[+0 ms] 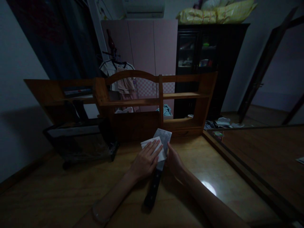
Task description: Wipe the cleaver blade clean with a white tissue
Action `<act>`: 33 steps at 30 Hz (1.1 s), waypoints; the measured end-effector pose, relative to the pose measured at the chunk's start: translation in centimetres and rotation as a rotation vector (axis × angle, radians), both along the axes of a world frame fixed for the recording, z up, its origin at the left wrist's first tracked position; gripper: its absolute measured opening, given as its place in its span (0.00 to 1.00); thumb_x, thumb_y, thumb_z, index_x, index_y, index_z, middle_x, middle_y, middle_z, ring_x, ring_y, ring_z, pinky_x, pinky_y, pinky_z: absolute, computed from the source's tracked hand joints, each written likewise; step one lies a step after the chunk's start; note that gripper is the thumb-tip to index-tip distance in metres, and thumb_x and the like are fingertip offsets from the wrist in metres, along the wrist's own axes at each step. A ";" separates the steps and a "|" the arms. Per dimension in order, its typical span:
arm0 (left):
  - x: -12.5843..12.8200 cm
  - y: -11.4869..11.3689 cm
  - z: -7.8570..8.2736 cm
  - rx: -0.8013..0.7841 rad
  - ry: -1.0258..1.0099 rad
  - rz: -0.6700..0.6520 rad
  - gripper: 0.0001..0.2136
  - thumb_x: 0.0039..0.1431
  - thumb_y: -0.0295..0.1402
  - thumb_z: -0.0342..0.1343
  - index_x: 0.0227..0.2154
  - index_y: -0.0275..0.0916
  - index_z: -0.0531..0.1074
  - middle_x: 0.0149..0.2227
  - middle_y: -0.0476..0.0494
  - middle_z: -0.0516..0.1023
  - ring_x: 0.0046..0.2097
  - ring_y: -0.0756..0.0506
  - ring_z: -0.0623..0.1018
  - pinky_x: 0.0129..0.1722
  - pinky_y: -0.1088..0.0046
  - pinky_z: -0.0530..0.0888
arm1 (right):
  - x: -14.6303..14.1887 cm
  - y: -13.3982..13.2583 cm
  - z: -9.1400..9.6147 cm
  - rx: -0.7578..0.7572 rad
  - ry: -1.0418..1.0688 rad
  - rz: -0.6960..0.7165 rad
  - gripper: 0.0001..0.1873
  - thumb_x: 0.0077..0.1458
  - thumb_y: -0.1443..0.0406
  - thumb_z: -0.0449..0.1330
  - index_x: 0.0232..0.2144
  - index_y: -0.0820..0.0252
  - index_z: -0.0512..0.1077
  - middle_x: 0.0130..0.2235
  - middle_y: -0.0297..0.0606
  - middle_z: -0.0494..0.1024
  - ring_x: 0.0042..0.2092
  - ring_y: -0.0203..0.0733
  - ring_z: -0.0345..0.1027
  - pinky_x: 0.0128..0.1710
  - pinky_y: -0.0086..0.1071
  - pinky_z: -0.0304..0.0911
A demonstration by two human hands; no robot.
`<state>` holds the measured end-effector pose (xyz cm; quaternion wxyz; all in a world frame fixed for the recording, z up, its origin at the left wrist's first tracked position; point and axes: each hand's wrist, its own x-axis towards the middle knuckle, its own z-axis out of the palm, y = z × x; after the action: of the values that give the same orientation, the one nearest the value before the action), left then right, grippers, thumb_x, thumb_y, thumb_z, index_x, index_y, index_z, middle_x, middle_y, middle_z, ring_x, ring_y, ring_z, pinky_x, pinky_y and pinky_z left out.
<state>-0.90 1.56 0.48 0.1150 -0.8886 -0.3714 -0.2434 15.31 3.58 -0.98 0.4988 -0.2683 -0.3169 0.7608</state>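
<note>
A cleaver with a broad steel blade and a dark handle lies on the wooden desk, blade pointing away from me. My left hand lies flat with fingers stretched out, pressing a white folded tissue onto the blade. My right hand rests against the right edge of the blade near the handle, fingers curled; how it grips is partly hidden.
A wooden shelf unit stands at the back of the desk. A dark box-like object sits at the left. Beyond are a pink wardrobe, a dark cabinet and hanging clothes. A lamp reflection glares on the desk.
</note>
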 end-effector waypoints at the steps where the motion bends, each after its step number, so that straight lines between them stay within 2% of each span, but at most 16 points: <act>1: 0.0 0.0 0.0 -0.003 0.011 -0.018 0.26 0.67 0.30 0.40 0.67 0.41 0.50 0.69 0.43 0.46 0.69 0.42 0.48 0.67 0.55 0.53 | -0.1 0.2 -0.1 0.001 0.023 0.014 0.29 0.58 0.48 0.55 0.55 0.59 0.69 0.40 0.41 0.82 0.39 0.48 0.77 0.33 0.36 0.70; 5: 0.1 0.1 -0.2 -0.010 0.082 -0.093 0.26 0.67 0.30 0.39 0.67 0.38 0.49 0.69 0.41 0.47 0.69 0.42 0.48 0.67 0.55 0.53 | -0.3 0.8 -0.6 0.002 0.126 0.026 0.27 0.60 0.51 0.54 0.50 0.65 0.72 0.41 0.44 0.82 0.44 0.48 0.76 0.45 0.38 0.69; 8: 0.1 0.1 -0.1 -0.018 0.134 -0.125 0.26 0.67 0.31 0.40 0.67 0.36 0.49 0.69 0.39 0.47 0.69 0.41 0.47 0.67 0.56 0.53 | -0.2 0.7 -0.3 -0.003 0.164 0.014 0.24 0.61 0.52 0.53 0.46 0.66 0.74 0.40 0.44 0.82 0.44 0.47 0.76 0.49 0.38 0.68; 12: 0.2 -0.2 0.1 -0.001 0.168 -0.177 0.24 0.68 0.31 0.40 0.66 0.38 0.52 0.68 0.40 0.51 0.69 0.42 0.50 0.67 0.54 0.53 | 0.3 0.4 0.0 -0.020 0.162 0.009 0.23 0.61 0.53 0.52 0.43 0.67 0.75 0.39 0.46 0.82 0.43 0.47 0.77 0.47 0.38 0.70; 17: 0.3 -0.4 0.4 0.035 0.195 -0.280 0.25 0.66 0.29 0.41 0.65 0.38 0.54 0.66 0.41 0.57 0.68 0.42 0.54 0.67 0.54 0.54 | 1.0 0.8 -0.6 -0.051 0.215 0.122 0.28 0.60 0.49 0.51 0.42 0.69 0.76 0.38 0.50 0.82 0.40 0.50 0.78 0.42 0.41 0.72; 23: -0.2 -0.4 0.5 0.085 0.156 -0.312 0.25 0.64 0.29 0.42 0.64 0.36 0.57 0.64 0.40 0.62 0.67 0.41 0.57 0.66 0.52 0.56 | 1.1 1.1 -0.4 -0.116 0.269 0.134 0.21 0.60 0.56 0.53 0.41 0.68 0.75 0.34 0.47 0.82 0.35 0.44 0.77 0.33 0.32 0.72; 26: -0.7 -0.2 0.4 0.116 0.102 -0.280 0.24 0.63 0.28 0.42 0.63 0.34 0.59 0.64 0.39 0.62 0.66 0.41 0.58 0.65 0.52 0.58 | 1.0 0.9 0.2 -0.135 0.284 0.089 0.20 0.61 0.58 0.52 0.41 0.70 0.75 0.37 0.48 0.82 0.36 0.42 0.77 0.38 0.31 0.72; 29: -1.2 0.1 0.0 0.152 0.029 -0.243 0.25 0.63 0.26 0.41 0.63 0.34 0.59 0.64 0.38 0.62 0.66 0.41 0.58 0.63 0.53 0.60 | 1.0 0.7 0.5 -0.105 0.251 0.043 0.20 0.61 0.58 0.52 0.39 0.70 0.76 0.40 0.50 0.82 0.42 0.45 0.77 0.45 0.34 0.70; 33: -1.5 0.1 -0.5 0.166 -0.029 -0.258 0.25 0.62 0.26 0.40 0.63 0.35 0.59 0.63 0.38 0.63 0.66 0.41 0.59 0.62 0.53 0.63 | 0.9 0.8 0.2 -0.116 0.208 0.014 0.19 0.61 0.59 0.52 0.38 0.71 0.76 0.38 0.50 0.82 0.40 0.46 0.77 0.46 0.35 0.70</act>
<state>-2.36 1.64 -0.01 0.1503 -0.9128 -0.2342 -0.2990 16.19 4.41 -0.76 0.5074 -0.2142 -0.2209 0.8049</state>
